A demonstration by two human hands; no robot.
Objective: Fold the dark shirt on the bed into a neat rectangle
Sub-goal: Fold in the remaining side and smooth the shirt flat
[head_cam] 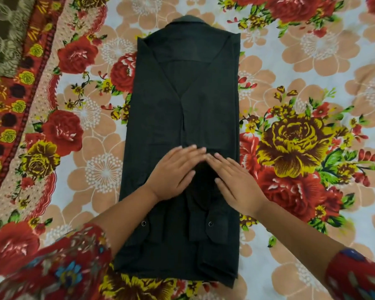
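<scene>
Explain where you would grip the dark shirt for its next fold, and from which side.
Probably the two near corners of the hem, from the near side: the dark shirt lies as a long strip, sleeves folded in, collar farthest away.

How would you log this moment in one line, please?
stage: sleeves folded in | left hand: flat, pressing dark collared shirt | right hand: flat, pressing shirt | surface: floral bedsheet

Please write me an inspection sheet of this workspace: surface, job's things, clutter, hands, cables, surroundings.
Surface: floral bed sheet, lying flat.
Job's things: dark shirt, sides folded inward into a long strip, collar at the far end.
Clutter: nothing seen.
Hands: left hand and right hand lie flat on the shirt's middle, fingers straight.
Cables: nothing seen.
Surroundings: olive patterned cloth at the far left corner.
</scene>
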